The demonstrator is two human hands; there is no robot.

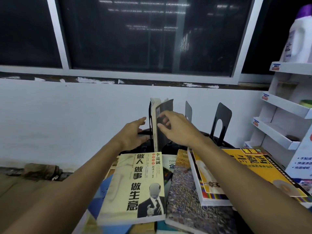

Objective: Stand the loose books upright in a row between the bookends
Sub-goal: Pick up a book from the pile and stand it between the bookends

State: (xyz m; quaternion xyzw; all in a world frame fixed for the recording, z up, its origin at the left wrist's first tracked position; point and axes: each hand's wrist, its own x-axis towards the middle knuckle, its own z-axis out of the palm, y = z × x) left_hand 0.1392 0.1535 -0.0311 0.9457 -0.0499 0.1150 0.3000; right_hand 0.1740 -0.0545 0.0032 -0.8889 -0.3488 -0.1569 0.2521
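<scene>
One dark-covered book (166,107) stands upright against the left black bookend (150,115). My right hand (177,129) touches its cover with spread fingers. My left hand (133,132) is open beside the left bookend, fingers near its base. Two more black bookends stand to the right, a narrow one (188,109) and a wide one (222,119). Loose books lie flat in front: a cream book with black characters (135,188), a mottled grey-brown book (185,191), and a yellow book (253,166) under my right forearm.
A white wall and dark window rise behind the bookends. At the right stands a white tiered display shelf (283,105) with a white bottle (298,36) on top. More books and blue paper (99,191) lie under the front pile.
</scene>
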